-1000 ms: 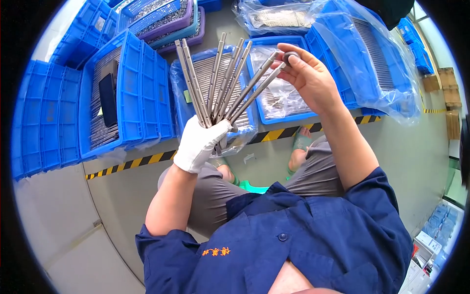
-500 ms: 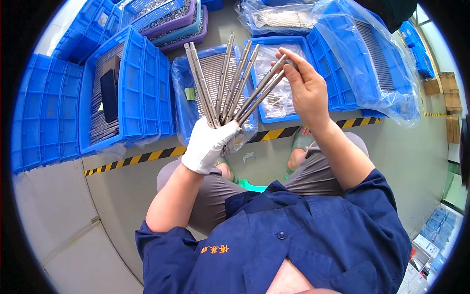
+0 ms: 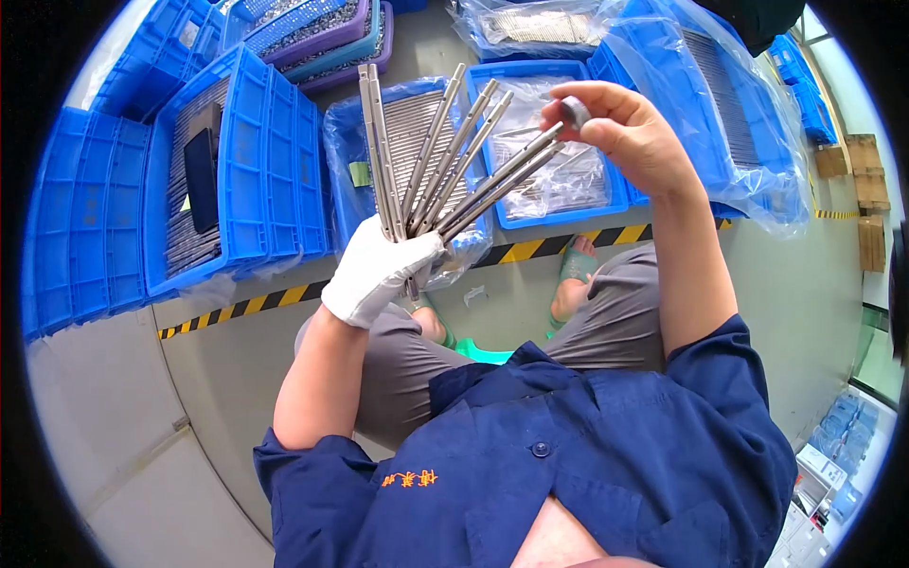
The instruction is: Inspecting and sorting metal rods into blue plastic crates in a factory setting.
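Observation:
My left hand (image 3: 377,272), in a white glove, grips a fanned bundle of several long grey metal rods (image 3: 434,166) by their lower ends. My bare right hand (image 3: 630,133) is at the top of the rightmost rods, pinching a small dark round piece (image 3: 574,112) between thumb and fingers against the rod tips. Both hands are raised above my knees, over the blue crates on the floor.
Blue plastic crates (image 3: 248,166) holding grey metal parts stand on the floor ahead, some lined with clear plastic bags (image 3: 720,104). A purple tray (image 3: 317,28) sits at the back. A yellow-black striped line (image 3: 559,241) crosses the grey floor. More small boxes stand at lower right (image 3: 833,445).
Both hands have lifted slightly and the rod fan has shifted right. My right hand moved from gripping rod tips to pinching the dark round piece at the end of the rightmost rods.

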Demonstrator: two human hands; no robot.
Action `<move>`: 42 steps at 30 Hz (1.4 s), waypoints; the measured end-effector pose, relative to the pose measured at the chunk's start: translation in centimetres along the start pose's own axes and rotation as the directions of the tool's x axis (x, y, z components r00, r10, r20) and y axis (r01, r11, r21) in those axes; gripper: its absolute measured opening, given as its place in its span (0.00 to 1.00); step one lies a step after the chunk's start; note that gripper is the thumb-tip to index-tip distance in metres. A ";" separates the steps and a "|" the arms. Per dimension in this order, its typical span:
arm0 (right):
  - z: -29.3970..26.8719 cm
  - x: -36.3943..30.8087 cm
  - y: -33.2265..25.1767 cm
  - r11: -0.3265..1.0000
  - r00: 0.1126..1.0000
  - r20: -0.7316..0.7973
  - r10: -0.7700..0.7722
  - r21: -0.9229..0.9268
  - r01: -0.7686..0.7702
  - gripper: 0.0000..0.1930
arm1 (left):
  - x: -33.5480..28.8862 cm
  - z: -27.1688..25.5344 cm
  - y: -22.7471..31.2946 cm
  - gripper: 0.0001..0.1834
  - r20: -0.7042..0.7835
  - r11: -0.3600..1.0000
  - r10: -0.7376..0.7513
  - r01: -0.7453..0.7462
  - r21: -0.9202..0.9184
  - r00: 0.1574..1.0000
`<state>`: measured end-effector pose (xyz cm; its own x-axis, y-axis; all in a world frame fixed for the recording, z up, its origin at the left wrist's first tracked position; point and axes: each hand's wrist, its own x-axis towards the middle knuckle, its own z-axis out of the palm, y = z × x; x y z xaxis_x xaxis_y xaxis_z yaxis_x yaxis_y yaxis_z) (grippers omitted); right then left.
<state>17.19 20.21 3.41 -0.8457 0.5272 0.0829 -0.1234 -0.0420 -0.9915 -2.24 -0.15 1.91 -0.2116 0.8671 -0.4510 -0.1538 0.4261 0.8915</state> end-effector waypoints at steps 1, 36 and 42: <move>0.1 -0.1 0.0 1.000 1.000 -0.003 0.002 0.001 -0.002 0.23 | 0.1 0.0 -0.1 0.06 0.001 1.000 -0.017 0.017 0.009 1.000; -1.3 -0.1 -0.1 0.997 0.997 -0.022 0.078 0.025 -0.077 0.18 | -0.9 0.8 0.1 0.13 0.162 0.992 -0.008 -0.012 0.125 0.987; 0.5 -0.2 0.1 0.999 0.996 0.077 0.036 0.001 -0.037 0.15 | -0.5 0.6 -0.4 0.14 0.175 0.983 -0.023 -0.010 0.185 0.984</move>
<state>17.05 19.64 3.37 -0.8872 0.4582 0.0542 -0.0927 -0.0618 -0.9938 -1.48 -0.58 1.77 -0.0360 0.8890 -0.4564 0.0297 0.4575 0.8887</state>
